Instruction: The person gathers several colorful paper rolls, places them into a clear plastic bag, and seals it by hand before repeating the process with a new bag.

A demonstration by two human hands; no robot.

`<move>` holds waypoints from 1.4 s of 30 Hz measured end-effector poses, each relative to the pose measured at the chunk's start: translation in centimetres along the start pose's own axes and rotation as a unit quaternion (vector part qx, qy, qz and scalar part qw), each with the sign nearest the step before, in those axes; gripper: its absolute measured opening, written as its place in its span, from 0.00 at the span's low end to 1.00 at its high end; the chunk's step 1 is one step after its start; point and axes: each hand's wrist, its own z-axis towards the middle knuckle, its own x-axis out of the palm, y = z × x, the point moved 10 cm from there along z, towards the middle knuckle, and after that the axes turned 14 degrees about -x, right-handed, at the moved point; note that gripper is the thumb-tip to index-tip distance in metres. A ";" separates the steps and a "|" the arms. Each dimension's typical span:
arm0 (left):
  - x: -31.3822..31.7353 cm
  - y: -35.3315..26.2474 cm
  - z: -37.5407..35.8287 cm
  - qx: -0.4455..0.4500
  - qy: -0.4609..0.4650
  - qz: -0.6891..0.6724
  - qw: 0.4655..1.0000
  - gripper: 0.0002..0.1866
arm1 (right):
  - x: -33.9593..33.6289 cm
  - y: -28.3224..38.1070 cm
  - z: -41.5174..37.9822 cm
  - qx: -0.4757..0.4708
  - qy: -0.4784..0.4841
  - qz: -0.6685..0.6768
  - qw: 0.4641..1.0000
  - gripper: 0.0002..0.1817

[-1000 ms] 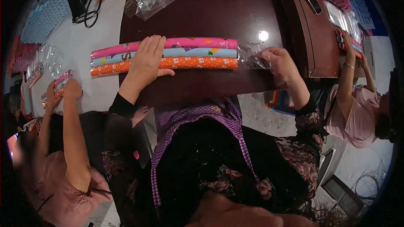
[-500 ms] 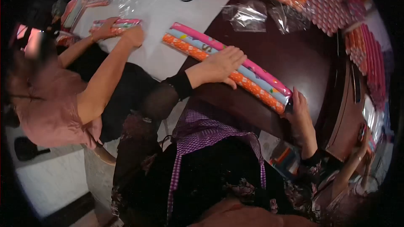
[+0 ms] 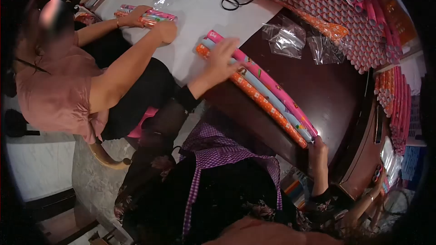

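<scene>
Three gift wrap rolls lie side by side, slanting across the dark table: a pink roll (image 3: 281, 91), a light blue roll (image 3: 261, 90) and an orange roll with white flowers (image 3: 268, 107). Near their upper end my left hand (image 3: 219, 66) is over the rolls, its fingers stretched out and slightly blurred. My right hand (image 3: 319, 154) is closed at the lower end, fingertips right at the roll ends. Part of the rolls is hidden beneath the left hand.
To the left, a person (image 3: 59, 86) handles a similar bundle (image 3: 150, 17) on white sheeting (image 3: 188, 7). Clear plastic bags (image 3: 287, 41) lie beyond my rolls. A large stack of rolls (image 3: 331, 18) fills the back right. Another person's hand (image 3: 379, 181) shows at far right.
My left hand has lifted its fingers and shifted toward the upper end of the rolls. The rolls slant more steeply in view, and the whole view has shifted.
</scene>
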 end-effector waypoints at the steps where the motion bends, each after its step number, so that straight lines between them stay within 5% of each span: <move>1: -2.4 3.8 0.5 -0.053 -0.084 -0.033 0.995 0.31 | -0.2 0.7 -0.5 -0.037 -0.027 0.002 0.999 0.11; 3: -4.2 12.9 1.5 -0.200 -0.113 -0.116 0.966 0.24 | -0.3 1.5 -1.2 -0.073 -0.050 0.007 0.996 0.08; 4: -4.9 12.7 1.5 -0.201 -0.112 -0.114 0.967 0.24 | -0.8 2.2 -1.5 -0.092 -0.070 -0.022 0.993 0.08; 6: -4.1 15.2 0.6 -0.357 -0.060 -0.310 0.879 0.24 | -0.6 2.0 -2.1 -0.112 -0.091 -0.051 0.988 0.07; 10: -2.8 13.4 0.8 -0.369 0.001 -0.276 0.887 0.25 | -0.4 1.9 -3.0 -0.173 -0.138 -0.090 0.971 0.11; 12: -3.0 13.0 1.5 -0.279 -0.054 -0.196 0.939 0.24 | -1.0 2.9 -3.3 -0.189 -0.146 -0.093 0.967 0.11; 17: -2.7 12.7 1.3 -0.284 -0.066 -0.199 0.936 0.19 | -1.9 4.9 -3.6 -0.235 -0.142 -0.104 0.956 0.06; 24: -3.2 13.7 1.5 -0.286 -0.102 -0.194 0.933 0.24 | -0.7 3.9 -3.9 -0.225 -0.128 -0.126 0.958 0.04; 30: -4.2 13.1 3.2 -0.312 -0.106 -0.061 0.942 0.23 | 1.7 1.2 -3.3 -0.134 -0.063 -0.039 0.988 0.07; 37: -5.2 15.2 5.1 -0.302 -0.142 -0.101 0.937 0.22 | 2.4 2.1 -1.0 -0.133 -0.076 0.145 0.978 0.15; 39: -4.6 16.1 4.9 -0.333 -0.121 -0.111 0.928 0.22 | 4.9 -0.9 -0.3 -0.062 -0.045 0.207 0.975 0.11; 40: -4.7 16.3 4.6 -0.320 -0.148 -0.099 0.931 0.23 | 2.9 3.0 0.0 0.016 0.004 0.260 0.966 0.06; 42: -4.2 17.1 3.3 -0.304 -0.184 -0.087 0.931 0.24 | 3.4 3.4 1.3 -0.041 -0.025 0.270 0.962 0.04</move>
